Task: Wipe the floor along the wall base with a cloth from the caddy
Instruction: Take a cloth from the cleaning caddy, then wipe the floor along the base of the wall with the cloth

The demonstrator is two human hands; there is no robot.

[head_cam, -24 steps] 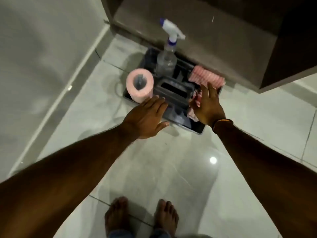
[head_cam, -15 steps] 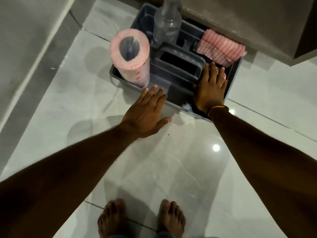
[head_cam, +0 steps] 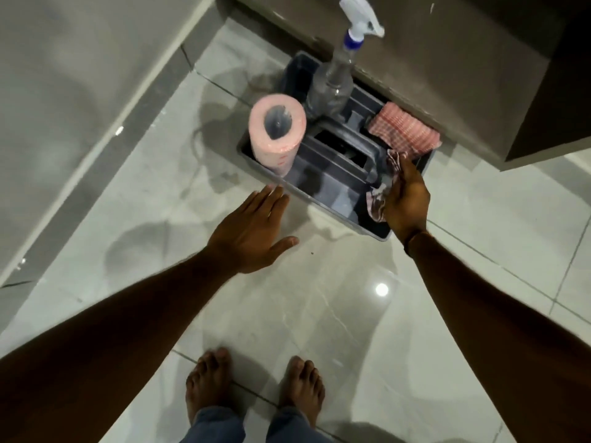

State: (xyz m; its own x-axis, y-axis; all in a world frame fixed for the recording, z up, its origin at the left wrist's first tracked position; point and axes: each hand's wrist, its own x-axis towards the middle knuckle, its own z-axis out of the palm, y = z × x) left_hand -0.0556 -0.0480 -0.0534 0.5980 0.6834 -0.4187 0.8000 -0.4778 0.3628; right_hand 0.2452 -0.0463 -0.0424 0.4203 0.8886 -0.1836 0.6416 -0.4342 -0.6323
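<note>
Glossy pale floor tiles fill most of the view, with a grey wall and its darker wall base running along the left, and a brown cabinet at the far right. A dark grey caddy sits on the floor just in front of the cabinet's foot. In its near-left corner stands a pink paper roll, upright, its hollow core facing the camera. Behind it, at the far end, a clear spray bottle with a white and blue trigger head stands upright. A folded red-checked cloth lies draped over the caddy's far-right rim.

The right hand reaches into the caddy's near-right compartment, its grip closed on a second, crumpled checked cloth, which bunches up against the palm and trails above the fingers, partly raised out of the compartment. A dark band circles that wrist. The left hand hovers flat over the floor just beside the caddy's near edge, fingers spread and released, holding nothing. Two bare feet stand on the tiles at the near edge, with blue trouser cuffs just showing. A bright light spot reflects on the floor at the near right.
</note>
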